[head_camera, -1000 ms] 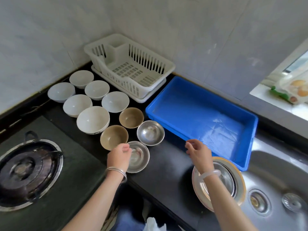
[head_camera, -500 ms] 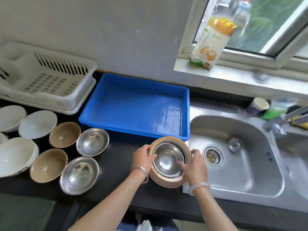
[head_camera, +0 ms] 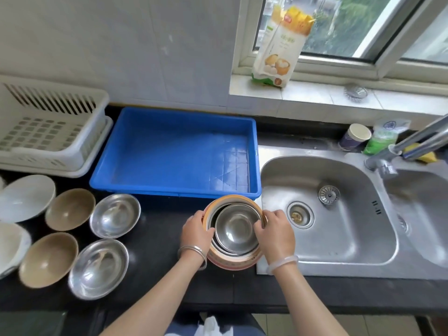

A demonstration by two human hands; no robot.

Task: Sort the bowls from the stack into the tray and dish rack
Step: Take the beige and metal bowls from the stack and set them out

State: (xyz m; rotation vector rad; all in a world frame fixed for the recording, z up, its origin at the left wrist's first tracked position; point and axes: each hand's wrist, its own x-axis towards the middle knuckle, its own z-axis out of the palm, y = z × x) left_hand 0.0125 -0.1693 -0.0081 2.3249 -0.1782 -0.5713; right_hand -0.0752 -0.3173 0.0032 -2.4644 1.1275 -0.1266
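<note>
The dish rack (head_camera: 46, 132) and the white bowls (head_camera: 25, 197) run off the left edge. How many bowls sit nested in the stack (head_camera: 234, 232) can't be told, since both hands cover its sides. The tap (head_camera: 417, 141) is cut off at the right.

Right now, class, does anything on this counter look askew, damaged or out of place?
The top steel bowl sits off-centre in the stack, tilted toward the near rim, with both hands on it. The stack overlaps the sink edge. The blue tray has scratches at its right end. No spills.
</note>
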